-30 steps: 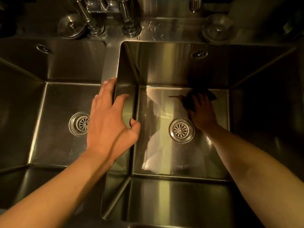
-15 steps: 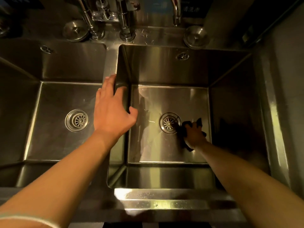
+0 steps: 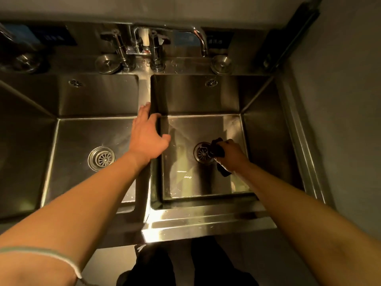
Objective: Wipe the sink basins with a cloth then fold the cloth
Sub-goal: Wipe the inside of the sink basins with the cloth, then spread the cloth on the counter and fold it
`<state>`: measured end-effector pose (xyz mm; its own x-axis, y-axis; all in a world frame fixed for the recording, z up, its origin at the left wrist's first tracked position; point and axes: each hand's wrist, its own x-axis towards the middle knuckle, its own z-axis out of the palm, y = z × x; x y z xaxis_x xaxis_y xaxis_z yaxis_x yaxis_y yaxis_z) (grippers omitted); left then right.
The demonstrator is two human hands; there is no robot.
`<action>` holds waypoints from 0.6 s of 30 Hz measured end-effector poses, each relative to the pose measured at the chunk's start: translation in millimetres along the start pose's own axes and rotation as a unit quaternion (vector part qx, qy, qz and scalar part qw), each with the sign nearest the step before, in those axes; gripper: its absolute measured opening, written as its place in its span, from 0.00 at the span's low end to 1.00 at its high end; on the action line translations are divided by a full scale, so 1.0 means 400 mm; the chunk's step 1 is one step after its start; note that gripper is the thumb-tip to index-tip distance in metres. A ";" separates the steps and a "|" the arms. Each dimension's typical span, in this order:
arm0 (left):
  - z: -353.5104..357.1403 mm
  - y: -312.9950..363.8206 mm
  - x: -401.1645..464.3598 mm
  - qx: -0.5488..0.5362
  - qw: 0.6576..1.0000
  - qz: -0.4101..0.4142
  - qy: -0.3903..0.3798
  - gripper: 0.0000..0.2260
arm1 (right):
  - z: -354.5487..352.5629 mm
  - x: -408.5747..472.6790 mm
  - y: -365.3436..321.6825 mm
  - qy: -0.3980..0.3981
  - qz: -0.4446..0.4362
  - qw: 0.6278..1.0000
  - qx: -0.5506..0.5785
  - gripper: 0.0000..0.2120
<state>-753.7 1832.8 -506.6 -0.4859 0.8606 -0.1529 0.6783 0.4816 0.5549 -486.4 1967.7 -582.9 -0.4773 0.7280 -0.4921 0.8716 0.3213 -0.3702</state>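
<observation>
The left hand (image 3: pixel 147 139) lies flat, palm down, on the divider (image 3: pixel 144 87) between the two sink basins, fingers straight and pointing toward the back edge, thumb spread out over the right basin (image 3: pixel 206 182). Its forearm stretches back across the left basin (image 3: pixel 68 141) corner. The right hand (image 3: pixel 232 154) is down on the right basin's floor, fingers curled round a dark cloth (image 3: pixel 216 150) bunched in its grip. The cloth sits on the right side of that basin's drain (image 3: pixel 203 152) and partly covers it; a tail of it hangs out below the hand toward the front edge.

There are two basins, two floor drains, the other one (image 3: pixel 102 158) in the left basin, and one overflow hole in each back wall. On the back ledge stand one faucet (image 3: pixel 148 48) with a spout reaching right, and three round strainer plugs (image 3: pixel 107 64). Dark trouser legs (image 3: pixel 154 265) show below the front edge.
</observation>
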 end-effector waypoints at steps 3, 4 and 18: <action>-0.044 0.008 -0.012 0.039 0.998 0.006 -0.039 0.32 | -0.067 -0.034 -0.049 0.025 -0.010 1.000 0.002 0.21; -0.061 0.015 -0.021 0.050 0.998 0.008 -0.045 0.32 | -0.088 -0.046 -0.071 0.036 -0.018 0.999 0.006 0.21; -0.466 0.099 -0.171 0.144 0.987 0.059 0.044 0.29 | -0.410 -0.210 -0.486 0.159 -0.171 0.972 0.018 0.29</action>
<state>-796.5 1762.2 -321.7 -0.4315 0.9019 -0.0219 0.8553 0.4167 0.3081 -597.4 1943.3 -340.4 -0.6741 0.7355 -0.0685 0.6612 0.5595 -0.4998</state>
